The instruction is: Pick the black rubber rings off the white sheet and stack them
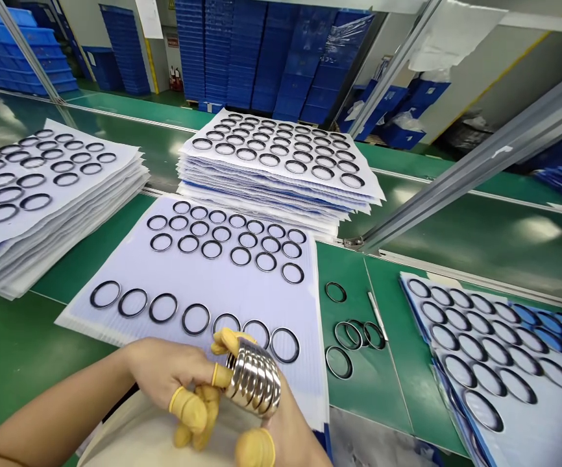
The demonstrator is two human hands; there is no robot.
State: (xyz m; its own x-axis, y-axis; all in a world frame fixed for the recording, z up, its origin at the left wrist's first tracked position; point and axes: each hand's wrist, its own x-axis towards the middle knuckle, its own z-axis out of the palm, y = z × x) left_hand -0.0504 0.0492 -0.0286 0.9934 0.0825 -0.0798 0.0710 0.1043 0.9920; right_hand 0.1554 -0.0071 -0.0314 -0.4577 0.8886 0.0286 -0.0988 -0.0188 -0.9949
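We look along a long green counter (13,363), with tall piles of blue plastic crates (261,52) on the floor beyond it and a grey aluminium rail (480,155) slanting above it on the right. On the counter lie two thick stacks of white corrugated plastic sheets (281,155) (42,207), each top sheet set out in rows of black-rimmed rings. A single white sheet (305,337) lies directly before us, and a blue-edged white sheet (514,415) lies off to the right. Between those two, a few loose black rings (346,334) rest on the bare green surface beside a thin white stick (377,314).

Our left hand (164,370) and right hand (291,441) hold a tilted stack of shiny silver metal rings (254,378) just above the near edge of the single sheet. Our fingers (188,410), capped in yellow rubber cots, are closed around the stack from both sides. A firm, even pinch from both hands keeps the rings lined up. Our hands and the stack partly block our view of the sheet's nearest row.
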